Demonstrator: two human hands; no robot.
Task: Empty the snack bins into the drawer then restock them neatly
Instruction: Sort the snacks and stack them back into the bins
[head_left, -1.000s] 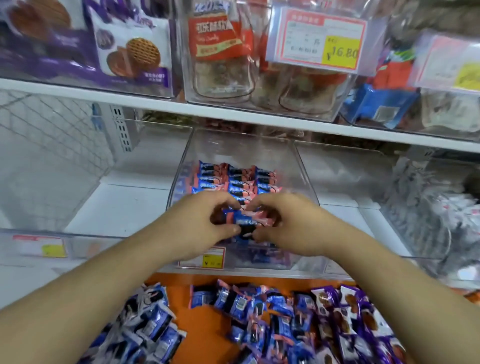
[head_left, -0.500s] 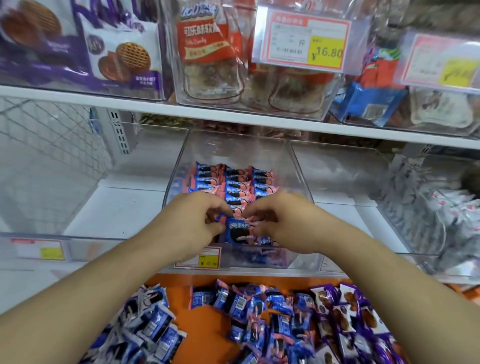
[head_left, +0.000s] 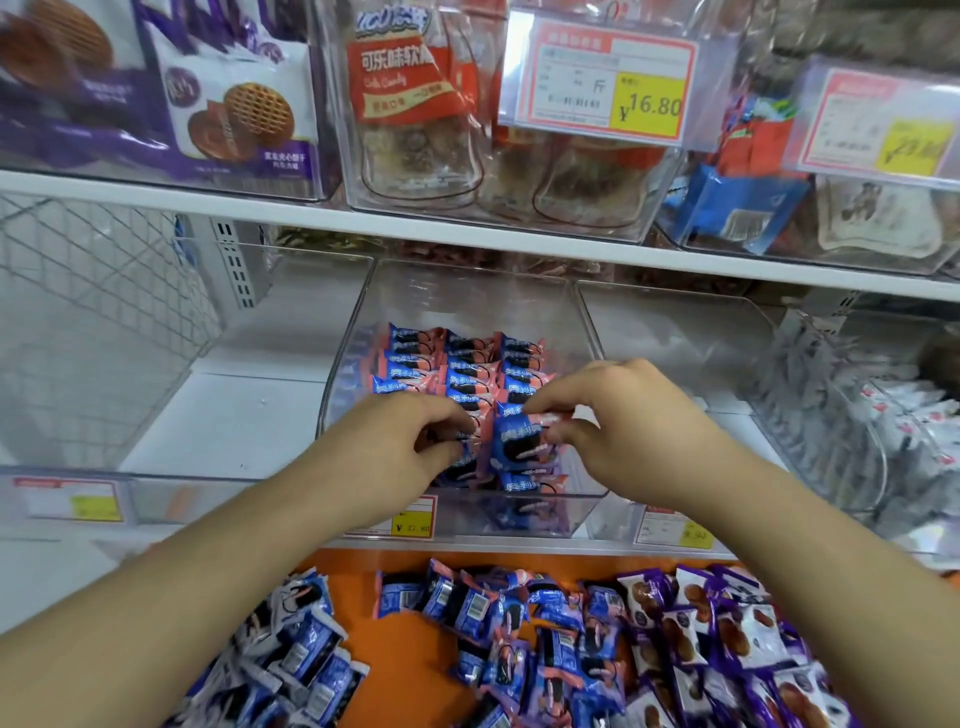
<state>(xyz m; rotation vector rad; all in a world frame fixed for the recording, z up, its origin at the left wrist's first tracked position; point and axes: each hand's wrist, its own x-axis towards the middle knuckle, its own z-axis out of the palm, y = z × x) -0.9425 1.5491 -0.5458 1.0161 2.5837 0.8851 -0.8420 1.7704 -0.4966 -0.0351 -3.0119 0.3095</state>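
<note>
Head view: right hand (head_left: 631, 431) pinches upright cookie packet (head_left: 514, 439), top tilted right.

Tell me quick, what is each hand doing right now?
Left hand: fingers curled, pinching a blue cookie packet in the clear bin.
Right hand: pinching the upright blue-and-pink cookie packet beside it.

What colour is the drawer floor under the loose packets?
Orange drawer floor, clearest in the head view.

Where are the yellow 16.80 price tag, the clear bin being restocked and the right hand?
16.80 price tag (head_left: 650, 105): head view, yellow patch.
Clear bin (head_left: 467, 296): head view, back wall.
Right hand (head_left: 623, 415): head view, back of hand.
</note>
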